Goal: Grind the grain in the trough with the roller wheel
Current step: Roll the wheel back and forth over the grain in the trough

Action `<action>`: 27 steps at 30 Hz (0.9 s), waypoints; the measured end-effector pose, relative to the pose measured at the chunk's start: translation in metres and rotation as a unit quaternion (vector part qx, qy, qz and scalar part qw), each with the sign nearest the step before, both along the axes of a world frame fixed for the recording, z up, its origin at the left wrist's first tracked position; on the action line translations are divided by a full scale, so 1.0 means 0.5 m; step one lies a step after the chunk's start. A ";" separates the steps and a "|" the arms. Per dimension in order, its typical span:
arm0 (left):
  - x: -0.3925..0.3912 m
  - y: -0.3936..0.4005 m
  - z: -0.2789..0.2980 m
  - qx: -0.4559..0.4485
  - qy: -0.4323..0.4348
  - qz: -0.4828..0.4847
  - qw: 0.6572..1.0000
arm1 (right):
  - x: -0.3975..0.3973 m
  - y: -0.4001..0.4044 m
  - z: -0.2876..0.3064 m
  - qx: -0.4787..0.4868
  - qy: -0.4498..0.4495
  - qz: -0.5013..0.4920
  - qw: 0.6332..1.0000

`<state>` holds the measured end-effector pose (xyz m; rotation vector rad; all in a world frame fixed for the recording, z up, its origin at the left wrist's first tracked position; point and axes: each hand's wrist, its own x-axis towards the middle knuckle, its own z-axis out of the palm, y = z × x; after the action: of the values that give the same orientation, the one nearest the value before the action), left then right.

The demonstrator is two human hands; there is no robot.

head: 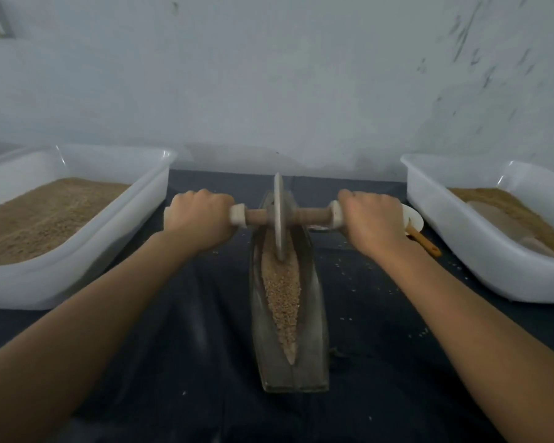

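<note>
From my remote seat, much was cut off or obscured. The left tub (77, 219) ran off the left edge of the view and the right tub (493, 235) off the right edge, so I could not see the outer ends of either. A small white dish (414, 215) and an orange utensil (424, 242) near the right tub were mostly hidden behind my right hand (373, 223). The trough's far tip sat behind the wheel, and a pale mass in the right tub was too blurred to identify.

The trough (314, 314) lay at the middle of the dark-covered tabletop (173, 362), its long axis running from the near edge straight toward the far edge and the wall. Grain (283, 298) filled its groove in a strip that narrowed toward me. The roller wheel (279, 215) stood upright on edge in the far part of the groove, its rim down in the grain, its disc in line with the trough. Its axle (311, 215) ran crosswise, left to right.

My left hand (199, 219) had its fingers wrapped tight around the left handle, the white end collar (237, 214) showing just beside it. My right hand gripped the right handle the same way, knuckles up. Loose grains dotted the cloth toward the right edge. Both tubs held tan granular material.
</note>
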<state>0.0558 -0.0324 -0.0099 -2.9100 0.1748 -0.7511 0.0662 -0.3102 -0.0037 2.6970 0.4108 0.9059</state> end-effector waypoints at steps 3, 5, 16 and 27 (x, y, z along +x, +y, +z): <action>-0.045 -0.016 0.012 0.009 0.003 0.006 1.000 | -0.030 -0.011 -0.011 0.029 0.019 -0.014 0.999; -0.127 -0.018 0.016 0.052 -0.018 -0.016 0.998 | -0.096 -0.041 -0.033 0.043 0.059 0.000 0.997; -0.148 -0.018 -0.002 0.068 -0.033 -0.037 0.996 | -0.147 -0.056 -0.030 0.012 0.085 0.004 0.996; -0.143 -0.031 0.011 0.061 -0.051 -0.030 0.996 | -0.095 -0.047 -0.036 0.071 0.068 0.034 0.995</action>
<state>-0.0155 -0.0478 -0.0043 -2.7553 0.2879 -0.8645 0.0188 -0.3336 -0.0214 2.9013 0.4854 0.7991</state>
